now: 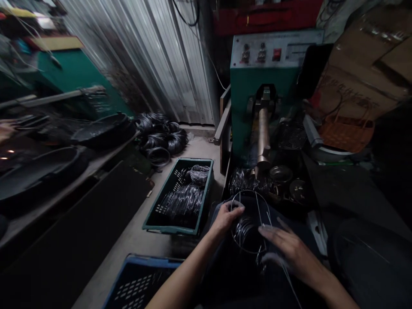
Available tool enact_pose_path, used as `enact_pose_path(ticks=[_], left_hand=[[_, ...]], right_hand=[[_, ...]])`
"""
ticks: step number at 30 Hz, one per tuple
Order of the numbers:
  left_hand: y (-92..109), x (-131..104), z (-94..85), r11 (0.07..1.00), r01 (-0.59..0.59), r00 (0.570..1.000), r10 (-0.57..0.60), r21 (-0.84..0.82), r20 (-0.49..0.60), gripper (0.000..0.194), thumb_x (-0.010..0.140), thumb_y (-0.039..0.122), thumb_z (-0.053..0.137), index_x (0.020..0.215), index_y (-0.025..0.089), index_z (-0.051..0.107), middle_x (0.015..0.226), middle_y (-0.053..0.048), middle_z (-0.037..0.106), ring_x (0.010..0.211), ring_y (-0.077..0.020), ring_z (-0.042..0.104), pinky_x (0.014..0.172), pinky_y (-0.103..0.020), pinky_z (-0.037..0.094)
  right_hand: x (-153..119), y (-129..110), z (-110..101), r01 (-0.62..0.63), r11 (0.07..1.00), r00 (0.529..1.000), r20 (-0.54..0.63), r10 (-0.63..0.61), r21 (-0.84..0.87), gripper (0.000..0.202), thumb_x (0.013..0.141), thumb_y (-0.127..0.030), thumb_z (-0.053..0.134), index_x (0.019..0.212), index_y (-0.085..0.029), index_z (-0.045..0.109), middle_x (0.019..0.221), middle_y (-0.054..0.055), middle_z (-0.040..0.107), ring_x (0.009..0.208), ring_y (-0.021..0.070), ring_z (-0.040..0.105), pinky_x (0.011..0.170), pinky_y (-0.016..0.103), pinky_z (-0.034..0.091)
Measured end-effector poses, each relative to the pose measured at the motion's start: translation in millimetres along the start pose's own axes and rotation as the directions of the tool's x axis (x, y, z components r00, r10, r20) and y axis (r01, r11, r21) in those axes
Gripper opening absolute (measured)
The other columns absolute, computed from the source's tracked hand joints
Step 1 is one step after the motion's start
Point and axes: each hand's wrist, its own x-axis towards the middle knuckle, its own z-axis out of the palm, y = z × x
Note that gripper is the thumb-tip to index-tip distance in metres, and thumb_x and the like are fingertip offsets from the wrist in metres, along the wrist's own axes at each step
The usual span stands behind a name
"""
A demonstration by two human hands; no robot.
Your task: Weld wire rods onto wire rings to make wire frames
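My left hand (228, 216) is closed, with thumb and fingers pinching the left edge of a thin round wire ring (249, 191) with straight wires across it. On the ring's right side is my right hand (289, 246), blurred, its fingers partly bent. A long thin straight wire (292, 284) runs through the right hand's grip, slanting down toward my lap. Below and behind the ring, several curved shiny wires (243, 231) lie bunched over dark cloth.
Ahead stands a green machine (240, 111) with a metal shaft (264, 133). A green crate (209, 182) of wire pieces is left of it; a blue crate (124, 268) sits nearer. Black wire coils (157, 137) lie by the wall. Another person's hand (4, 131) shows far left.
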Motion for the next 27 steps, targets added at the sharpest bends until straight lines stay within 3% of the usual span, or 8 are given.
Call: enact_pose_path(ticks=[3,9,18,27], left_hand=[[4.6,-3.0,3.2,0.999,0.012,1.0,-0.011,-0.048,0.018,0.031,0.064,0.037,0.078,0.074,0.014,0.06,0.054,0.004,0.049,0.044,-0.0052,0.04,0.044,-0.017,0.03],[8.3,-3.2,4.9,0.994,-0.009,0.999,0.013,-0.107,0.04,0.031,0.066,0.037,0.077,0.074,0.014,0.059,0.054,0.005,0.048,0.043,-0.0049,0.04,0.043,-0.017,0.029],[11.8,3.9,3.5,0.979,-0.041,0.995,0.058,-0.199,0.08,0.028,0.068,0.034,0.076,0.072,0.013,0.059,0.056,0.004,0.05,0.045,-0.0041,0.042,0.045,-0.017,0.032],[14.7,11.1,8.7,0.967,-0.024,0.996,0.046,-0.255,0.082,0.032,0.067,0.039,0.076,0.073,0.015,0.055,0.05,0.005,0.048,0.038,-0.0041,0.038,0.04,-0.017,0.028]], right_hand=[[6.4,-1.0,-3.6,0.066,0.98,0.998,0.022,-0.063,-0.188,0.054,0.085,-0.013,0.062,0.136,-0.021,0.045,0.122,0.01,0.063,0.113,0.022,0.059,0.101,0.045,0.045],[16.2,-0.1,-9.2,0.109,0.96,0.994,0.05,-0.099,-0.256,0.04,0.089,-0.022,0.061,0.128,-0.018,0.052,0.113,0.011,0.067,0.104,0.0248,0.062,0.1,0.055,0.042],[22.4,11.4,-9.6,0.174,0.964,0.985,0.048,-0.168,-0.202,0.039,0.092,-0.024,0.056,0.131,-0.017,0.051,0.111,0.011,0.066,0.106,0.0237,0.061,0.09,0.039,0.055],[38.2,10.1,-23.4,0.218,0.949,0.976,0.027,-0.217,-0.228,0.034,0.092,-0.025,0.057,0.124,-0.014,0.056,0.103,0.012,0.068,0.099,0.0237,0.063,0.085,0.038,0.057]])
